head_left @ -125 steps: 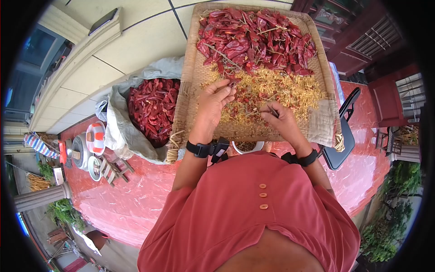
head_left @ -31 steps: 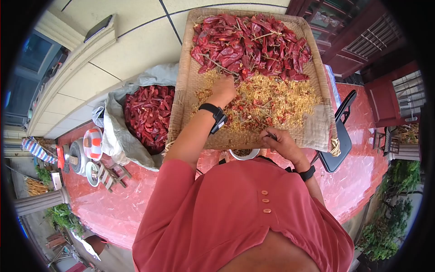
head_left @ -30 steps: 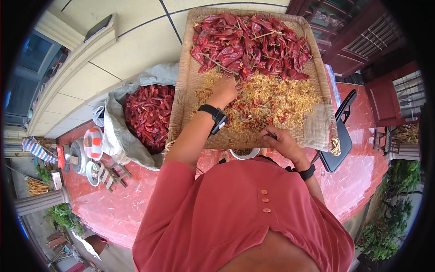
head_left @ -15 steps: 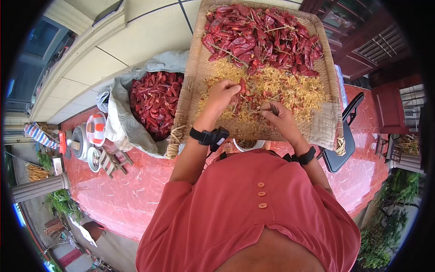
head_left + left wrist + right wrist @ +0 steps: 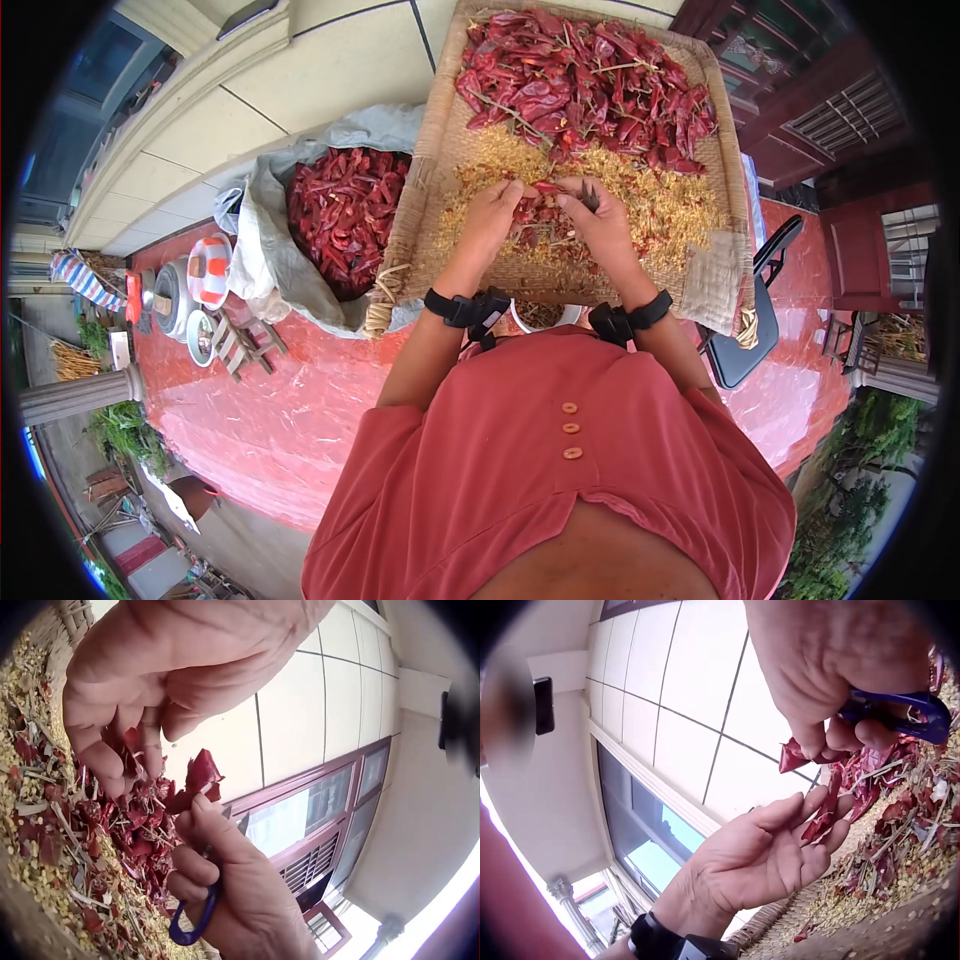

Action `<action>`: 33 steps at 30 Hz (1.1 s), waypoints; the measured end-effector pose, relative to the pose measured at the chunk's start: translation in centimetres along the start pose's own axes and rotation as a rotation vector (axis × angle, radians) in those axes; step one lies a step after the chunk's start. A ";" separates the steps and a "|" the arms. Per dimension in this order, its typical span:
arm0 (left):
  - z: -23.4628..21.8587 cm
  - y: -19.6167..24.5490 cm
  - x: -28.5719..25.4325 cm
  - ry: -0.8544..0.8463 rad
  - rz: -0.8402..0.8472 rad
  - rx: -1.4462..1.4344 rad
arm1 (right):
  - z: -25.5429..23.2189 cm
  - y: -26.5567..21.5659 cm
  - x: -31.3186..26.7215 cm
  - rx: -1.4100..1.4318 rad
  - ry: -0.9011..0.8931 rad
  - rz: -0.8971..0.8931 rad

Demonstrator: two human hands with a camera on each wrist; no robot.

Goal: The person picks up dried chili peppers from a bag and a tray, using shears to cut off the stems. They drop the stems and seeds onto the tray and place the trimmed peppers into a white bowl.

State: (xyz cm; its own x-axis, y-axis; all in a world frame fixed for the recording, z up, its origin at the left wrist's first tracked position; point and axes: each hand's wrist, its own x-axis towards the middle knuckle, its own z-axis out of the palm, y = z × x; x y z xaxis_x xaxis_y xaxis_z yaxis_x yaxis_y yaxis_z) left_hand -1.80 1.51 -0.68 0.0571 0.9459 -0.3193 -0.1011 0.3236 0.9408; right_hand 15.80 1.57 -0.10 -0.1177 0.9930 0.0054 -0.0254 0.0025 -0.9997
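In the head view, my left hand (image 5: 492, 215) and right hand (image 5: 600, 222) meet over the woven tray (image 5: 412, 210). My right hand grips blue-handled scissors (image 5: 930, 716), tucked in the palm with a finger through the loop. Its thumb and forefinger pinch a torn piece of dried red chili (image 5: 201, 774). Another chili piece (image 5: 826, 811) lies in the curled fingers of my left hand, palm up in the right wrist view. Below them are loose yellow seeds (image 5: 480, 160), stem bits and red scraps. A heap of whole dried chilies (image 5: 590, 85) fills the tray's far part.
An open sack (image 5: 265, 230) full of red chilies stands left of the tray. A white bowl (image 5: 572, 316) is partly hidden under the tray's near edge. A black folding chair (image 5: 752, 335) stands at right, and a small wooden stool (image 5: 240, 345) at left.
My left hand went to the heap's near edge and came back with a chili. Since half a second ago my right hand has moved up and left to meet it; the chili is now in pieces.
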 end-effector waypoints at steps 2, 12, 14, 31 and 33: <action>-0.2 -0.6 0.4 -0.038 0.113 0.166 | -0.7 -1.1 -0.3 0.087 0.028 0.147; 1.5 1.0 -1.7 -0.111 0.237 0.125 | -1.2 -2.4 -0.9 0.267 -0.154 0.216; 1.2 1.5 -2.4 -0.027 0.185 0.154 | -0.9 -3.1 -1.0 0.288 -0.154 0.203; -10.4 2.5 -3.7 0.920 0.610 0.492 | 0.1 1.7 2.4 -1.039 -0.139 -0.250; -8.3 1.8 -3.6 0.625 0.549 0.294 | 0.5 1.8 3.0 -1.097 -0.191 -0.233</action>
State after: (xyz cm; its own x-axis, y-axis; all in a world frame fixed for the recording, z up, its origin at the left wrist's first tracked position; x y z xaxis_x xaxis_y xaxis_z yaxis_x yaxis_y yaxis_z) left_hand -10.46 -1.10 1.23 -0.4871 0.8327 0.2632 0.3102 -0.1168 0.9435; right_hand 14.90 4.54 -1.86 -0.3756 0.9210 0.1036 0.8051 0.3795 -0.4557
